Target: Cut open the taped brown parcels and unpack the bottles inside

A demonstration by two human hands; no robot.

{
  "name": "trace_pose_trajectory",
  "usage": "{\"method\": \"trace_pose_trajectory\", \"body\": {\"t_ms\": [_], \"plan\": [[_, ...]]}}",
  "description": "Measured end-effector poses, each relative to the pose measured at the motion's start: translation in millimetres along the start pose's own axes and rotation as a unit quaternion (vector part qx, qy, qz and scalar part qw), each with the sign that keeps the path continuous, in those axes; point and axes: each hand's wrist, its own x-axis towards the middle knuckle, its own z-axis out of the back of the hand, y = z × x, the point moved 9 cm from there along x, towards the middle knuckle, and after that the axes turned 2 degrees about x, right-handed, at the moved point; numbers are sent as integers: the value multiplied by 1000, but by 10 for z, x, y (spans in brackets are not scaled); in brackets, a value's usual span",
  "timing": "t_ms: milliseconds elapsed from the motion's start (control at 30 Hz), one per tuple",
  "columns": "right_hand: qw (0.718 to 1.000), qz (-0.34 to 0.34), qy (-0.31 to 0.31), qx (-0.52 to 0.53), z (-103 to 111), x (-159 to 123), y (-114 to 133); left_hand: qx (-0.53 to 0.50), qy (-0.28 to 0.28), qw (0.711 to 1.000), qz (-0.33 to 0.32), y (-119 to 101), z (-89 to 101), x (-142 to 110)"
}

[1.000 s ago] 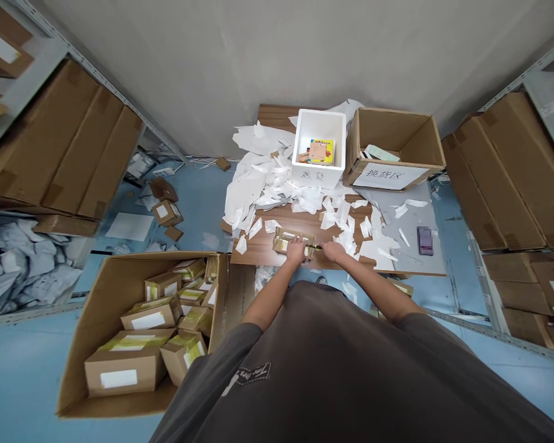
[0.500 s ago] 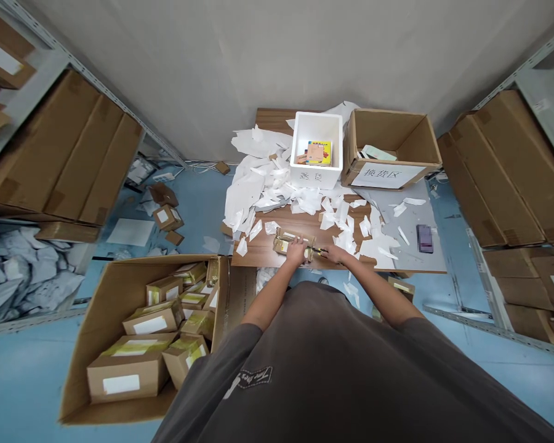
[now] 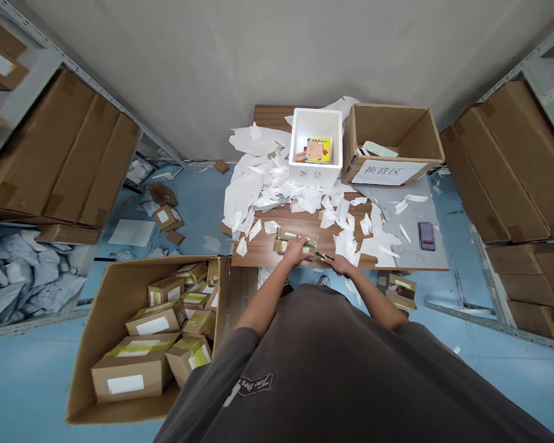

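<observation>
On the near edge of the wooden table lies a small cardboard box with yellowish tape and a pale label. My left hand grips its right part and holds it against the tabletop; the fingers partly hide the box. A yellow-and-black utility knife is in my right hand, whose fingers are wrapped round the handle. Its tip points left, just off the right end of the box. Torn white paper scraps lie close to the knife.
At the back of the table stand a white foam box and an open carton, both with small items inside. A phone lies at right. On the floor at left, a large carton holds several taped boxes. Shelves flank both sides.
My right hand has moved slightly right and down, drawing the knife back from the box. My left hand stays on the box, its fingers shifted a little.
</observation>
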Motion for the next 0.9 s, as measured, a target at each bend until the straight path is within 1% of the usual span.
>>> {"method": "trace_pose_trajectory", "body": {"t_ms": [67,133,200,267,333,400,600,700,767,800,833,900], "plan": [[1000,0,-13,5,66,-69,-9,3,-28,1000,10,97,90,37],[999,1,-34,5,150,-117,24,38,-36,998,24,185,131,101],[998,10,-63,-18,234,-147,98,76,-19,996,33,239,97,180],[993,31,-82,-74,277,-161,204,94,-3,995,39,267,37,249],[984,58,-87,-143,262,-163,321,100,-5,994,35,273,2,288],[973,72,-83,-203,214,-155,413,104,-14,994,18,266,-16,295],[931,42,-103,-346,101,-76,630,95,-53,994,-29,279,-2,206],[919,57,-103,-375,46,-38,738,89,-72,993,-31,278,7,168],[917,63,-111,-378,95,-50,716,80,-85,993,-25,270,17,143],[919,55,-123,-371,169,-71,656,72,-90,993,-17,269,23,129],[923,40,-141,-354,278,-105,563,63,-93,994,-7,271,29,113],[936,-5,-196,-293,563,-207,304,43,-91,995,15,276,37,81]]}}
